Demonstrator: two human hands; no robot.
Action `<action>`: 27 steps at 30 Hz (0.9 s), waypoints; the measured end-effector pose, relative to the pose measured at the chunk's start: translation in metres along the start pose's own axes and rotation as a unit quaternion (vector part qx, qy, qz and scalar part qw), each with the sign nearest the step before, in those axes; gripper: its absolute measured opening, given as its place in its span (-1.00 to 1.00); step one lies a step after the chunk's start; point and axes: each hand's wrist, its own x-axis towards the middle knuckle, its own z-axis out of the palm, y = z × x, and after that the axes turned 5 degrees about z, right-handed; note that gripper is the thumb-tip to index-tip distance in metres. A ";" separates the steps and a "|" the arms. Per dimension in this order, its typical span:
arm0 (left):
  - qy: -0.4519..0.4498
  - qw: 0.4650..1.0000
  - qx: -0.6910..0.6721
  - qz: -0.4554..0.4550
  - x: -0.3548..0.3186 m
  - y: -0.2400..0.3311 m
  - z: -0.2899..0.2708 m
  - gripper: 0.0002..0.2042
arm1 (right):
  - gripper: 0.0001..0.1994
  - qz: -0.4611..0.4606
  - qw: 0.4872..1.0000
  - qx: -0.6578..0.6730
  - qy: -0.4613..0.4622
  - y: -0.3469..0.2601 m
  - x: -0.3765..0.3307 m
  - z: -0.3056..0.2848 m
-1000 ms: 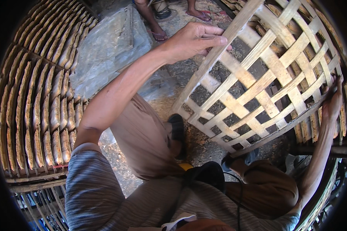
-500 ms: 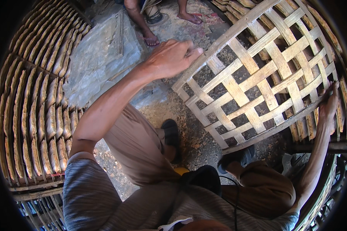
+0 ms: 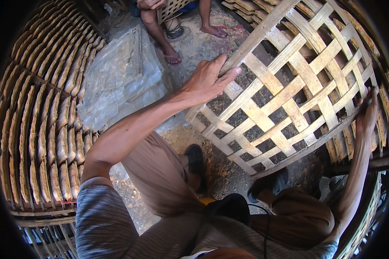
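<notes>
A large woven bamboo lattice panel (image 3: 250, 115) with flat strips and a bamboo border hangs tilted in front of me, toward the right. My left hand (image 3: 209, 82) is closed on its far-left border, with the thumb lying over the top face. At the right end of the panel, my right hand (image 3: 367, 112) grips the near border, its fingers partly hidden behind the edge. The weave leaves wide square gaps, through which the floor and stacked pieces show.
Racks of slatted, rough-edged pieces (image 3: 34, 142) fill the left side. Similar pieces (image 3: 339, 144) stand behind the panel on the right. A stack wrapped in clear plastic (image 3: 116, 82) lies ahead on the left. Beyond it sits another person (image 3: 149, 21) with a woven lattice piece (image 3: 177, 9).
My left hand has moved right and closer to me, and its thumb now lies over the panel's border. The panel has shifted slightly left. More of the other person's lattice piece shows.
</notes>
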 end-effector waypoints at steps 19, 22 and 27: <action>-0.058 0.988 -0.112 0.086 0.004 -0.019 -0.005 -0.54 | -0.51 -0.008 1.000 -0.021 -0.003 -0.003 -0.024 0.038; -0.047 0.973 -0.209 0.087 0.000 -0.013 -0.009 -0.59 | -0.49 -0.013 0.999 -0.032 0.012 -0.010 -0.034 0.043; 0.004 0.988 -0.133 0.082 0.002 -0.014 0.000 -0.61 | -0.45 -0.001 1.000 -0.019 -0.005 0.000 -0.026 0.039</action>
